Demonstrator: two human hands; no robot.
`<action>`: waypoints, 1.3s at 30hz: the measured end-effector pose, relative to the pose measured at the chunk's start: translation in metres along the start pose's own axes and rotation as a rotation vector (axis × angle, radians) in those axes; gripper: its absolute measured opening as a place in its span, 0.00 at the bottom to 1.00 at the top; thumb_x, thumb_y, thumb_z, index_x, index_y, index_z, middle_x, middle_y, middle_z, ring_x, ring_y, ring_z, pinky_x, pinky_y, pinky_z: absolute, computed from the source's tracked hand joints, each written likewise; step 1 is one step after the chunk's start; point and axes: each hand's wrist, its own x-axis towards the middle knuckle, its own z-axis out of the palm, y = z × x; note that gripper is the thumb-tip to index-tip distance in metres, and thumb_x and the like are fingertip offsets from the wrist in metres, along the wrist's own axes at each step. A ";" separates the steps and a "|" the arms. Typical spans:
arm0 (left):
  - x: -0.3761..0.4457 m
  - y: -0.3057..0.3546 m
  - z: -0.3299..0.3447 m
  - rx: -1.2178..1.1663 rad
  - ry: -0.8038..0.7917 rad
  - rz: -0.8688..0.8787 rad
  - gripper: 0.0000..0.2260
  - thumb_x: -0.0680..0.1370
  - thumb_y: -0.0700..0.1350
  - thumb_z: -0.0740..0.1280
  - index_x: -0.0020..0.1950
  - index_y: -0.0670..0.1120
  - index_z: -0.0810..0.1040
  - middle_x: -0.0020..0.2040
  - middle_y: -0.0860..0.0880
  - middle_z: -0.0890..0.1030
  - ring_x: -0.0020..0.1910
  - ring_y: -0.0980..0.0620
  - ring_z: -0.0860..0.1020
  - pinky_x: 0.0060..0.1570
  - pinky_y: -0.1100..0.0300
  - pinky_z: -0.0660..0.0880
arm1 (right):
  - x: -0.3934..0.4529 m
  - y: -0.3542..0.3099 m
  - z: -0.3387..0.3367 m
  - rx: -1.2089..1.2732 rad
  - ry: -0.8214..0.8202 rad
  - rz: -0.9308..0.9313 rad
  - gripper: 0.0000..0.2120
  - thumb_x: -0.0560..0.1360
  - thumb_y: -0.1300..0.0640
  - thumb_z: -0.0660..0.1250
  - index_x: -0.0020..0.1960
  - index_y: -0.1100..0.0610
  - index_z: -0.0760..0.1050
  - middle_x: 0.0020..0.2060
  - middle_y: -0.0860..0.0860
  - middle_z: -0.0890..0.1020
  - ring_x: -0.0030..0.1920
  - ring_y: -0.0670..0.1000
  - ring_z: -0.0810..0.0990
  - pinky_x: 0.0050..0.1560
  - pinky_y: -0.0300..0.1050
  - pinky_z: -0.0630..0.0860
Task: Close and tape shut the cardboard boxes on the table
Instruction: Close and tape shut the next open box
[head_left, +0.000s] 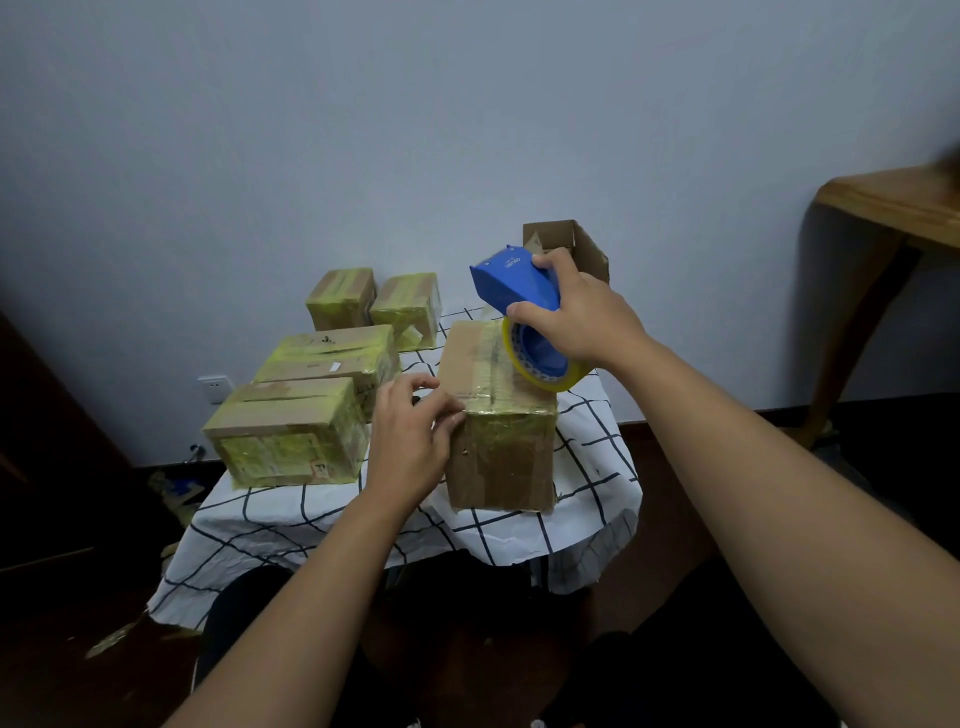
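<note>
Right now my right hand (582, 317) grips the blue plastic tape dispenser (519, 291), fingers (545, 259) curled over its top and thumb along its near side, with the yellowish clear tape roll (545, 376) hanging under it, just above the far part of the brown cardboard box (496, 421) I am sealing. That box stands on the table (587, 467), which is draped in a white cloth with dark grid lines, at its right front, flaps down, with a shiny strip running along the top seam towards me. My left hand (410, 441) rests against the box's near left top corner, fingertips (452, 415) curled onto the edge, pressing the strip end down as far as I can judge. I expect the box to be light and fairly stiff at its edges but soft in the middle of the flaps, so I would steady it at corners and edges, not push on the seam's centre. The tape looks slick on its back and sticky underneath, apt to wrinkle or cling to itself, so it wants tension and a firm rub. The dispenser is rigid and best held by its body, clear of the front cutting edge. Four tape-covered cardboard boxes (296, 431) sit to the left and behind, already sealed. One open cardboard box (571, 244) behind my right hand is not yet closed.
</note>
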 end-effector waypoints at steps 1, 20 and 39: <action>0.002 0.003 0.001 0.003 0.007 -0.003 0.03 0.75 0.40 0.72 0.46 0.47 0.82 0.57 0.47 0.75 0.59 0.49 0.66 0.54 0.44 0.72 | 0.000 0.000 0.000 -0.003 0.001 -0.003 0.31 0.75 0.33 0.63 0.71 0.44 0.59 0.59 0.53 0.75 0.51 0.58 0.77 0.48 0.52 0.73; 0.010 0.039 0.030 0.183 -0.122 0.221 0.09 0.77 0.53 0.66 0.50 0.51 0.82 0.50 0.51 0.79 0.53 0.46 0.74 0.50 0.57 0.56 | -0.005 -0.006 -0.001 -0.022 0.029 -0.028 0.30 0.75 0.36 0.63 0.72 0.45 0.60 0.53 0.51 0.73 0.48 0.56 0.75 0.43 0.49 0.70; -0.002 0.067 0.047 0.223 -0.059 0.252 0.09 0.77 0.51 0.62 0.53 0.50 0.78 0.43 0.51 0.76 0.45 0.49 0.72 0.45 0.56 0.59 | -0.008 -0.007 -0.002 -0.022 0.030 -0.027 0.30 0.76 0.36 0.63 0.73 0.45 0.60 0.53 0.50 0.72 0.48 0.55 0.75 0.44 0.50 0.72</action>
